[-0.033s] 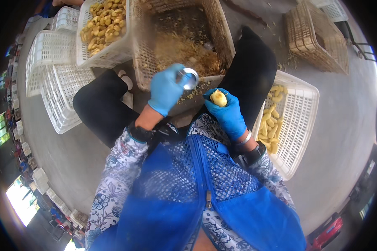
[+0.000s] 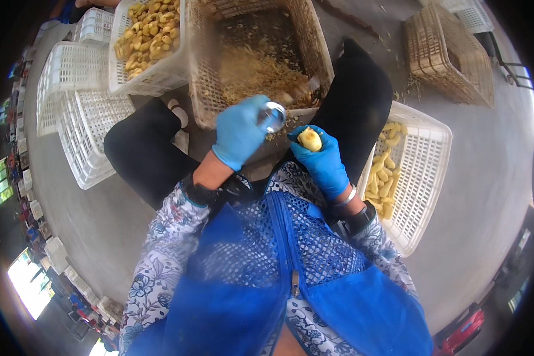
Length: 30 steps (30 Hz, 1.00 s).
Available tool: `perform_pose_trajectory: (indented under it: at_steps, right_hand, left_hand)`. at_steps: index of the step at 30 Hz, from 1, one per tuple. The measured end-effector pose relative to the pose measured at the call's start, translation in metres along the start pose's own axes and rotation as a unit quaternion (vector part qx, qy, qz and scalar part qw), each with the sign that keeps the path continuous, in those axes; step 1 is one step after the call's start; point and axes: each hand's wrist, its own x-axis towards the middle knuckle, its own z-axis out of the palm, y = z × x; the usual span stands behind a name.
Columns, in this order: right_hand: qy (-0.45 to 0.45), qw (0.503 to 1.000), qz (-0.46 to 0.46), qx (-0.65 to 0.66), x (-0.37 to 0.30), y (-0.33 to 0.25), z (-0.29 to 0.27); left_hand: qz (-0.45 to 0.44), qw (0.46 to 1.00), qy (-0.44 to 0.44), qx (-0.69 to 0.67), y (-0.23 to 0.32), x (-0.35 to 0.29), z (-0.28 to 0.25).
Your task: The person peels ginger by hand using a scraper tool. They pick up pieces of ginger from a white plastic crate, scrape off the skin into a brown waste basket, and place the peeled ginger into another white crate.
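As the person sits with knees apart over the crates, findings run from the hands outward.

Left hand: left hand in a blue glove, closed around a small metal peeling tool; the shiny round head shows past the fingers, just left of the fruit.
Right hand: right hand in a blue glove, wrapped around a pale yellow peeled piece; the top of the piece stands clear of the fingers.
Relation: hands near each other, tool and piece just apart, both held over the near rim of the brown basket.
Brown basket: brown basket directly beyond the hands, between the knees, holding a heap of peelings.
White crate, right: white crate beside the right knee, holding yellow peeled pieces.
White crate, far left: second white crate filled with yellow-brown pieces.
Further left: stacked white crates, contents not discernible.
Far right: another brown basket on the grey floor.
Clothing: blue mesh apron over patterned sleeves.
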Motion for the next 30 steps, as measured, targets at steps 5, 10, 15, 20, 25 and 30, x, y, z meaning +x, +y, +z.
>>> perform_pose_trajectory:
  at_steps: [5, 10, 15, 20, 25, 30]
  right_hand:
    - [-0.039, 0.999, -0.020, 0.013, -0.002, -0.018, 0.006]
    - [-0.032, 0.998, -0.052, 0.028, -0.001, -0.016, 0.009]
    - [-0.066, 0.997, -0.024, -0.016, 0.003, -0.024, 0.006]
    - [-0.052, 0.997, -0.050, -0.018, -0.001, -0.026, 0.009]
    - [-0.004, 0.998, 0.018, -0.066, -0.001, 0.000, 0.000]
    - [0.054, 0.988, -0.074, -0.124, 0.007, 0.002, 0.002]
  left_hand:
    - [0.201, 0.964, -0.006, 0.172, 0.020, -0.012, -0.007]
    - [0.199, 0.952, -0.027, 0.232, 0.017, -0.011, -0.007]
    - [0.213, 0.966, -0.018, 0.146, 0.010, -0.010, -0.002]
    - [0.215, 0.963, -0.034, 0.161, 0.009, -0.010, -0.001]
    - [0.179, 0.947, -0.084, 0.252, -0.018, -0.009, 0.001]
    - [0.101, 0.992, -0.011, 0.079, -0.017, -0.010, -0.003]
